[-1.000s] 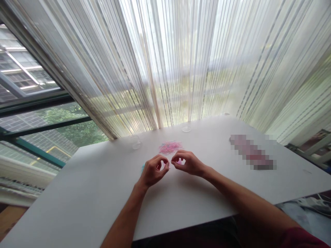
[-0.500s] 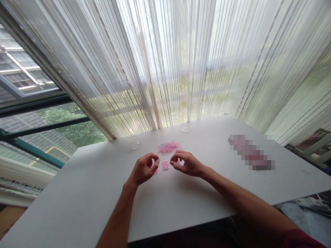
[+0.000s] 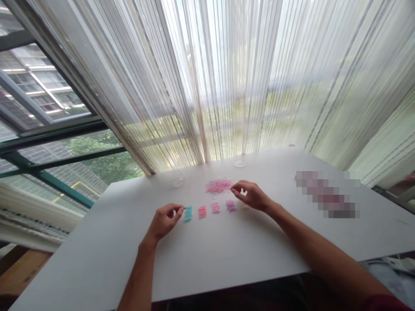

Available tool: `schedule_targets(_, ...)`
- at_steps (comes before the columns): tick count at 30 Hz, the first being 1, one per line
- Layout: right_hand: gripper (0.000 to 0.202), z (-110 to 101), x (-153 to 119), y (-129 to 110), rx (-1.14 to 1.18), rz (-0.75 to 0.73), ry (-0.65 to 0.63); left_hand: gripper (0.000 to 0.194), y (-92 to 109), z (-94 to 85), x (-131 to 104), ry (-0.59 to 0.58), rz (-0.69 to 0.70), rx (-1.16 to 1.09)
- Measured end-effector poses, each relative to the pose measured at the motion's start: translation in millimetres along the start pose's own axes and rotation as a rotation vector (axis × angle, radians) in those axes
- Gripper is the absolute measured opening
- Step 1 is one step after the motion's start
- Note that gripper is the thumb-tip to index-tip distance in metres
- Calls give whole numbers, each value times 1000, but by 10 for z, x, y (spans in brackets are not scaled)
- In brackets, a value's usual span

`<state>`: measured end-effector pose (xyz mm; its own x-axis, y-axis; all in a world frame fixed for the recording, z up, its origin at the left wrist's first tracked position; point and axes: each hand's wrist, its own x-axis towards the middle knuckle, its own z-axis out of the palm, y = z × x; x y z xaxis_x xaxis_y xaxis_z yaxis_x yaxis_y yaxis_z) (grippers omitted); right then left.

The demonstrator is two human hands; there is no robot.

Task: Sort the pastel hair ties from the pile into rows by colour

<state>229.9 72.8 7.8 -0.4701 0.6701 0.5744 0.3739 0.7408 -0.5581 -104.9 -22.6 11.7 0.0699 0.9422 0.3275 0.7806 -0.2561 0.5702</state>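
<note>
At the left end of a row of small coloured heaps, my left hand (image 3: 164, 221) has thumb and forefinger pinched together beside the blue heap (image 3: 188, 213). What sits in that pinch is too small to make out. My right hand (image 3: 252, 196) reaches to the right edge of a mixed, mostly pink pile (image 3: 218, 186) of thin little pieces, its fingertips closed together there. To the right of the blue heap lie a coral-pink heap (image 3: 202, 211), a light pink one (image 3: 215, 207) and a purple one (image 3: 230, 205). A pale yellow heap (image 3: 245, 207) is partly under my right hand.
All this lies on a white table (image 3: 194, 263). Clear round dishes or lids stand at the back, one (image 3: 177, 179) on the left, another (image 3: 240, 163) farther right. A blurred-out pinkish object (image 3: 327, 194) lies on the right. Sheer curtains (image 3: 227, 86) hang behind the table.
My hands have spread apart: the left moved left to the blue heap, the right moved right and up to the mixed pile's edge. The row of heaps is now uncovered. The view shifted slightly.
</note>
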Motion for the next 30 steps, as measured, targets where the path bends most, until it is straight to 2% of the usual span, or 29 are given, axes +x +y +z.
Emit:
schedule_targets(5,19,-62,6,104,-37,44,2,23,84,15,4,18,55,-101)
schedule_targets(9,20,-150,10,92,-36,62,-48,22,388,91,154,-77,136,-99)
schedule_targets(12,22,-233,18,103,-41,90,-59,19,740,294,411,-240,256,-37)
schedule_targets(15,24,-336,15,135,-27,181,-106,11,1037,599,686,-284,335,33)
schedule_targets(17,26,-407,4,136,4,256,-198,10,1138,793,815,-287,350,74)
schedule_targets(19,28,-460,-10,109,55,312,-296,11,1162,932,878,-263,344,80)
schedule_targets(22,27,-478,-24,52,126,327,-381,13,1120,1024,866,-220,324,56)
schedule_targets(30,19,-418,-5,9,209,339,-396,13,1071,986,759,-224,339,9)
